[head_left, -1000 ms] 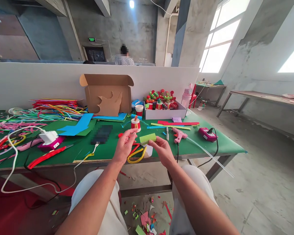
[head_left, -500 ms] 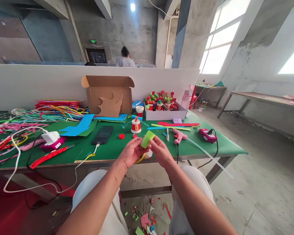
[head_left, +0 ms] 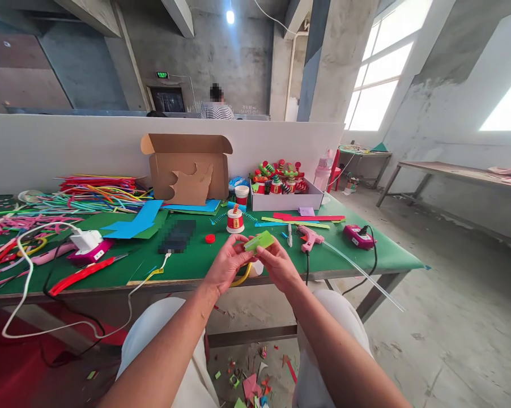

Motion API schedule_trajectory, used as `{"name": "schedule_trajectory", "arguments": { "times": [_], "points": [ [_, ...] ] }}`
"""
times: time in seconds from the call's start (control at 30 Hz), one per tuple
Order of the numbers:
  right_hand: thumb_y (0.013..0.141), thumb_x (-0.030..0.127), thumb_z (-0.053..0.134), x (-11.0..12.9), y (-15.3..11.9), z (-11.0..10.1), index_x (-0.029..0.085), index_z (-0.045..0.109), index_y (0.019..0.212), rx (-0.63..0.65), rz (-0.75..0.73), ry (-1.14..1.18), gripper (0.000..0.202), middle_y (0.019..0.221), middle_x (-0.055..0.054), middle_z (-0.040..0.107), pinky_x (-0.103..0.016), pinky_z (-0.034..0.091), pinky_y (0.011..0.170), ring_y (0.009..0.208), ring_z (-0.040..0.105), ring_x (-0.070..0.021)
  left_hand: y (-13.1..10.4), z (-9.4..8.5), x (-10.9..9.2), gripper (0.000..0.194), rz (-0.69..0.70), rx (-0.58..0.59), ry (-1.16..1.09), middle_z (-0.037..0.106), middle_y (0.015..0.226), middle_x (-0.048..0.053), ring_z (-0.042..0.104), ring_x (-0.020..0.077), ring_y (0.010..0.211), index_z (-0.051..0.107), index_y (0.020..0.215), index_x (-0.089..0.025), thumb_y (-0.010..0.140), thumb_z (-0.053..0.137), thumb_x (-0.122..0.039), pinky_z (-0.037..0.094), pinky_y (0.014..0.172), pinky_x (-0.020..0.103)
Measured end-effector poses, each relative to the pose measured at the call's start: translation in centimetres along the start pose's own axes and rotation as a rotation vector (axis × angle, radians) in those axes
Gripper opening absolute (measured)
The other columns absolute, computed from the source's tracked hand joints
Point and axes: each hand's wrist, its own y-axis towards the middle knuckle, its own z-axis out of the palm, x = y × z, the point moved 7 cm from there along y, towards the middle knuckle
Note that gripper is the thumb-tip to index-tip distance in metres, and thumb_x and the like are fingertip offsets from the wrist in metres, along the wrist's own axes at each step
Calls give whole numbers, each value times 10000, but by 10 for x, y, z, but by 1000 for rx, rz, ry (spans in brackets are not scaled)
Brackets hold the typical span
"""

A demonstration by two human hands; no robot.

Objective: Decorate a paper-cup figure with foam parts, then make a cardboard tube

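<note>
Between my two hands is a small folded piece of light green paper [head_left: 262, 240], held just over the table's front edge. My left hand [head_left: 228, 263] pinches its left end with thumb and fingers, while my right hand [head_left: 279, 263] grips the right end. Beyond them stands a red and white paper cup figure [head_left: 235, 221] with green coiled arms. A red round piece [head_left: 210, 239] lies to its left. Below the paper, partly hidden by my hands, are a yellow curved thing [head_left: 242, 275] and a white object I cannot make out.
A pink glue gun [head_left: 310, 238] with a long glue stick lies right, near a purple power socket [head_left: 360, 237]. Paper strips [head_left: 309, 217] and a box of finished figures [head_left: 287, 201] stand behind. Left are a phone [head_left: 178, 237], blue paper [head_left: 139, 221], pipe cleaners [head_left: 98, 190] and cables.
The green paper has turned from a steep slant to a flatter position, its right end now lower. My fingers have shifted along it, and both hands still hold it.
</note>
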Motion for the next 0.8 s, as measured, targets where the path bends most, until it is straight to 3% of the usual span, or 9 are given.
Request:
{"name": "schedule_trajectory", "arguments": {
  "times": [0.1,0.2,0.3,0.47,0.57,0.63,0.7,0.8],
  "points": [
    [583,421,856,6,1,-9,278,628,1010,-54,-57,-17,505,1006,-17,706,-354,492,877,928,641,-204,3,-6,-6,447,63,-42,119,674,901,2,655,163,864,489,899,-209,632,818,-349,507,848,337],
    [642,473,808,13,1,-22,245,633,862,-156,-121,-98,363,885,2,671,-304,478,792,826,598,-167,5,-13,-14,405,184,-79,293,642,851,-5,643,165,846,502,906,-212,638,787,-317,503,806,309],
    [654,505,788,12,1,-26,211,661,763,-166,-76,-208,338,780,1,655,-293,450,741,754,558,-157,6,-16,-15,359,252,-84,417,632,856,0,640,166,823,504,912,-216,660,746,-301,502,789,310],
    [632,511,794,3,-1,-22,206,743,833,-135,13,-222,369,870,-24,714,-311,433,777,817,579,-180,4,-11,-14,282,277,-37,563,653,870,18,649,184,848,530,911,-216,704,705,-296,500,798,318],
    [606,501,810,-4,0,-22,220,766,860,-129,57,-164,381,933,-30,730,-324,437,803,864,595,-196,3,-8,-15,338,267,-10,532,663,956,41,648,192,894,552,973,-218,698,725,-314,500,822,324],
    [588,493,821,-7,0,-24,234,772,874,-154,71,-110,388,928,-24,732,-334,441,816,870,598,-200,3,-11,-19,408,270,-67,480,649,1065,63,634,198,948,566,1004,-219,667,762,-338,496,840,324],
    [594,482,819,-8,0,-26,245,773,894,-186,52,-100,385,917,-18,731,-346,445,837,880,598,-206,4,-17,-22,355,274,-156,455,630,1123,79,612,207,986,610,920,-203,669,761,-403,489,834,312],
    [625,464,804,-2,0,-22,244,779,850,-172,-27,-186,316,1037,-33,716,-365,451,884,967,593,-233,5,-23,-18,351,217,-221,424,651,1000,73,596,211,938,643,705,-176,705,698,-523,477,765,290]
  ]
}}
